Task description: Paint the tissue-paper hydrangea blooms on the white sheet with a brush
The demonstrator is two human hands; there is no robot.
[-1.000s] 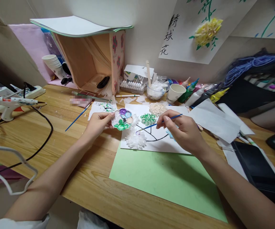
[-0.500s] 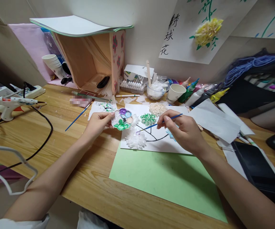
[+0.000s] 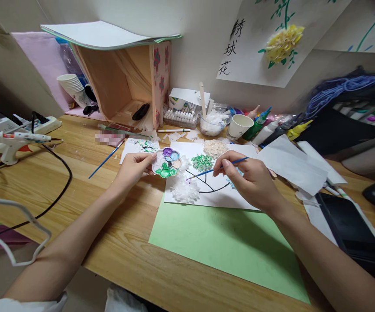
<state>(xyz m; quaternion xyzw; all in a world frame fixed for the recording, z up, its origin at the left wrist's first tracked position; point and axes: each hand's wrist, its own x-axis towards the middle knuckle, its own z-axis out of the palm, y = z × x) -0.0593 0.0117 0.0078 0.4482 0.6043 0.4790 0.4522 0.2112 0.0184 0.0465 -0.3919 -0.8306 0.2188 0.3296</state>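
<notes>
Between its thumb and fingers, my left hand holds a round paint palette with purple, green and other paints. My right hand grips a thin blue paintbrush, its tip at the upper edge of a white paper flower, where a small purple mark shows. This flower lies on a white sheet with drawn black stems. A green flower and a peach one are on the same sheet. A light blue flower is partly hidden by my right hand.
Green paper lies under the white sheet. A second brush and a glue gun are at the left. Behind stand a peach box, a paper cup and paint bottles. A black device lies right.
The brush and my right hand have shifted very slightly, with the brush tip still at the white flower. My left hand and the palette look unmoved.
</notes>
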